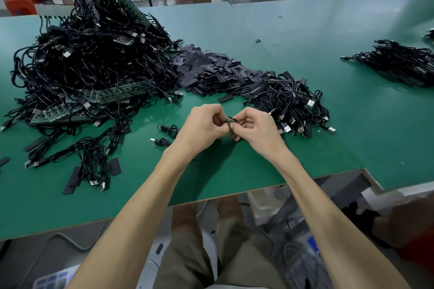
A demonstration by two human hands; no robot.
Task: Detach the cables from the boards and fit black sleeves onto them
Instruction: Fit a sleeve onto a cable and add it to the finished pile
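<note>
My left hand (203,124) and my right hand (252,125) meet over the green table (305,37), a little ahead of its front edge. Between their fingertips they pinch a small green board piece with a dark connector end (231,120); most of it is hidden by my fingers. A big tangle of black cables on green boards (89,63) lies at the left. A heap of flat black sleeves (211,70) lies behind my hands. To the right of my hands is a pile of black cables with USB plugs (293,103).
Loose cables and a few flat sleeves (94,164) lie at the near left. Two small coiled cables (168,130) sit just left of my left hand. Another cable bundle (399,61) lies at the far right. The table's front edge steps back at the right (366,171).
</note>
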